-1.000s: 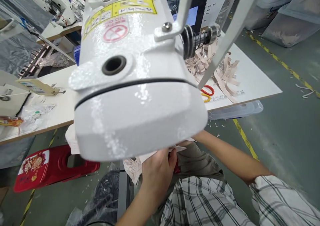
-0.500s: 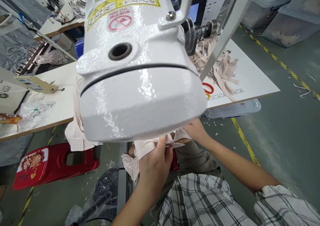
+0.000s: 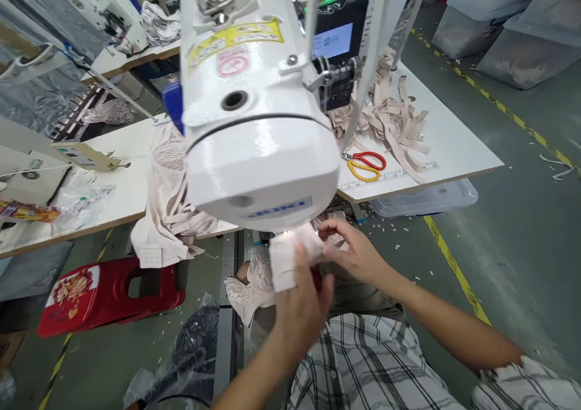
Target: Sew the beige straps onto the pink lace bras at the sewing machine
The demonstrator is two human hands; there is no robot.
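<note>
While both hands hold fabric, one bin — translucent — contains pale pieces.

Forward reach is blocked: the sewing machine stands just beyond the left hand and the right hand, pale cloth bridging the gap between them. Left of the machine, as the worker faces it, draped pieces obstruct the table edge. Right of it I note a white rod, then scissors, a ruler and heaped strips; a hand could pass over the bare table corner, farther right of the machine than the strips.
</note>
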